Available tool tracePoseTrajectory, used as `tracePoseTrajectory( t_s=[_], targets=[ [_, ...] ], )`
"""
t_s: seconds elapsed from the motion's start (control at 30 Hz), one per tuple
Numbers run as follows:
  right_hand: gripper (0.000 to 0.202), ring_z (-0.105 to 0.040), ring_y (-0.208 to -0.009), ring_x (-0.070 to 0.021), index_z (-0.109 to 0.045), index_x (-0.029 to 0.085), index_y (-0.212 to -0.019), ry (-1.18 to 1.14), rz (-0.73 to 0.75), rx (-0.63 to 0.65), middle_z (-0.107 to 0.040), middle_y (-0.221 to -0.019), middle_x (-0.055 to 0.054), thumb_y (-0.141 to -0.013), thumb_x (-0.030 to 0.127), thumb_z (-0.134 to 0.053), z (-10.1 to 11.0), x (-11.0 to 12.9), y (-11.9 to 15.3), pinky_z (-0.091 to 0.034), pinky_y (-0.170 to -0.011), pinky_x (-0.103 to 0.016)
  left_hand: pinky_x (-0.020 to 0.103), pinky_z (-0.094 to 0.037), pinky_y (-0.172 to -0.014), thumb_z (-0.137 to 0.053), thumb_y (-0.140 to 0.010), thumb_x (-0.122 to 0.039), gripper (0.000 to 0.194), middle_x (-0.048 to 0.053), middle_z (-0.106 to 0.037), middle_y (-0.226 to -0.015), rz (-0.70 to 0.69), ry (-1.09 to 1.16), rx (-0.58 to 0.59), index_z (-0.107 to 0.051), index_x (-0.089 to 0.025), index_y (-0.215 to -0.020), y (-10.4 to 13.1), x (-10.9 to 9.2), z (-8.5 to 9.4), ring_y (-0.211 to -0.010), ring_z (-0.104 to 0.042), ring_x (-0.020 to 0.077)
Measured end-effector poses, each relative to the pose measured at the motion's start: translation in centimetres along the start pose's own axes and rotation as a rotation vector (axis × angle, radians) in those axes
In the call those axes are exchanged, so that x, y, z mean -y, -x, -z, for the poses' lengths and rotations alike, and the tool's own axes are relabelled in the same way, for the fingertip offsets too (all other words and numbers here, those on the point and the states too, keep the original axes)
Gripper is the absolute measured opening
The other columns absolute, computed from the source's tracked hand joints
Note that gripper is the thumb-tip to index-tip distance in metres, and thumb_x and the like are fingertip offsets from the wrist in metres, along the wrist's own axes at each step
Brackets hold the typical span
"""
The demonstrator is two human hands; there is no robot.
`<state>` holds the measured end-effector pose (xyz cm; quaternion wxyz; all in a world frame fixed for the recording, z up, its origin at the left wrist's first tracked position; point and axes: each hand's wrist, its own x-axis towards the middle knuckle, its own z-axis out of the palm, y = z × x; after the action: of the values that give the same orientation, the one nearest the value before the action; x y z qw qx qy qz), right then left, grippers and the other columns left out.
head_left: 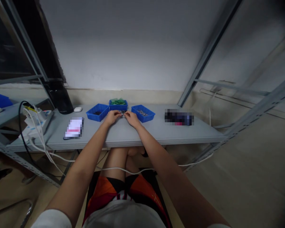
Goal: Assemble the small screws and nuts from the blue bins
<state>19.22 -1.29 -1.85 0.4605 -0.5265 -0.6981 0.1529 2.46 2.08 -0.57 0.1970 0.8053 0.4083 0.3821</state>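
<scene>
My left hand (112, 117) and my right hand (131, 118) rest close together at the middle of the bench, fingertips pinched and facing each other. Whatever is between the fingers is too small to make out. Just behind the fingertips lies a cluster of small black-and-silver parts (122, 111). To the left is a blue tray (93, 118) with dark small pieces in its bottom. Another blue tray (118, 108), filled with green pieces (118, 101), stands behind my hands. The blue tray (148, 119) beside my right hand contains small metallic-looking pieces (142, 113).
On the grey bench (123, 136), a phone (74, 128), a small white case (78, 109) and a black cylindrical container (61, 98) are at left. A power strip (46, 122) with cables sits at the left edge. A blurred dark object (179, 117) lies right. Metal uprights flank the bench.
</scene>
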Motion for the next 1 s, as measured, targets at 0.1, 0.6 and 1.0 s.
tracePoseTrajectory(
  t_s=[0.1,0.6,1.0],
  targets=[
    [0.017,-0.058,-0.072,-0.0137,-0.062,0.018,-0.082,-0.040,-0.019,-0.048,-0.065,-0.078,-0.001,-0.083,0.030,-0.049,0.1,-0.1,-0.1,-0.042,-0.071,-0.024,0.028,-0.045,-0.076,-0.058,-0.077,-0.031,0.024,0.006,-0.071,-0.084,0.015,0.003,-0.007,-0.071,-0.013,-0.085,-0.1,0.4,-0.1,-0.076,-0.060,0.0167],
    [0.013,-0.055,-0.072,-0.0135,-0.066,0.016,-0.079,-0.012,0.122,0.114,-0.066,-0.082,-0.004,-0.079,0.025,-0.056,0.1,0.6,0.2,-0.040,-0.072,-0.025,0.028,-0.045,-0.070,-0.062,-0.072,-0.034,0.026,0.007,-0.070,-0.078,0.002,0.309,-0.082,-0.070,-0.011,-0.080,-0.3,-0.8,0.2,-0.072,-0.058,0.0159],
    [0.021,-0.055,-0.069,-0.0136,-0.067,0.016,-0.084,-0.006,0.065,0.102,-0.066,-0.078,-0.004,-0.083,0.031,-0.053,0.3,1.0,0.6,-0.040,-0.069,-0.024,0.024,-0.044,-0.058,-0.060,-0.075,-0.039,0.029,0.006,-0.066,-0.078,0.095,0.347,0.021,-0.062,-0.011,-0.082,-0.4,0.2,-0.5,-0.066,-0.056,0.0133]
  ],
)
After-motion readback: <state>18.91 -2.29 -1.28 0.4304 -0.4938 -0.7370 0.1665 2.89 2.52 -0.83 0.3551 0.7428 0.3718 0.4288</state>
